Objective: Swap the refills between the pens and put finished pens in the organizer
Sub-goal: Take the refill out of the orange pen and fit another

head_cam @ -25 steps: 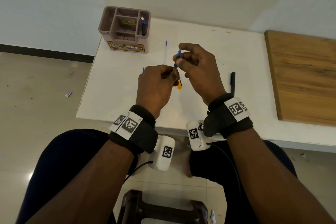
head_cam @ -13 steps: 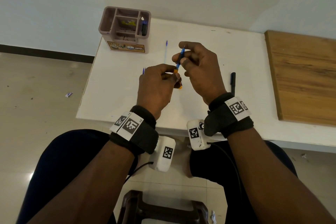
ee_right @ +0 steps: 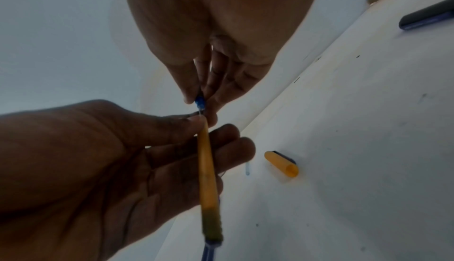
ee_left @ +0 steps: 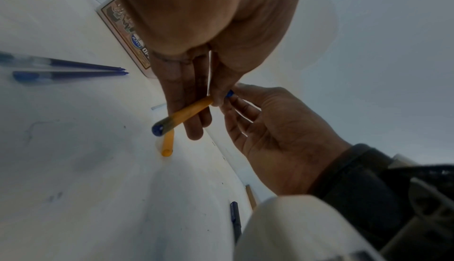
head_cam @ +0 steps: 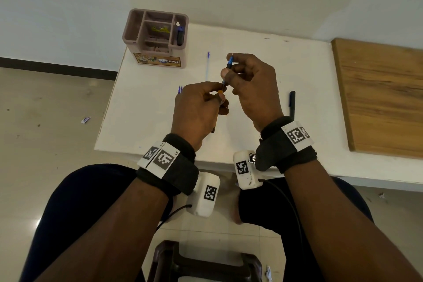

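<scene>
Hands: both raised just above the white tabletop [head_cam: 263, 57], close together, over its near middle.
Left hand [head_cam: 198, 110]: grip clenched round an orange pen barrel [ee_left: 189, 112], thumb and fingers curled on it; the barrel's blue end plug points down toward the tabletop.
Right hand [head_cam: 251, 84]: thumb and forefinger pinch a blue-tipped refill [head_cam: 229, 63] near its writing end, tip pointing up and away from the person; the other fingers curl loosely beside it.
Refill and barrel: the refill's lower part meets the open mouth of the orange barrel at the left thumb [ee_right: 172, 125]; how far it sits inside cannot be told.
Orange cap [ee_right: 282, 163]: lies on its side on the tabletop below the hands, touching neither.
Loose refill [head_cam: 207, 64]: thin, clear with a blue tip, flat on the tabletop between the organizer and the hands.
Two blue refills [ee_left: 68, 70]: side by side, tips level, left of the left hand.
Dark pen [head_cam: 291, 104]: capped, on the tabletop right of the right hand, apart from it.
Organizer [head_cam: 158, 38]: brown, compartmented, at the far left corner of the tabletop; a dark pen stands in its right-hand slot.
Wooden board [head_cam: 380, 96]: lies on the tabletop's right side.
</scene>
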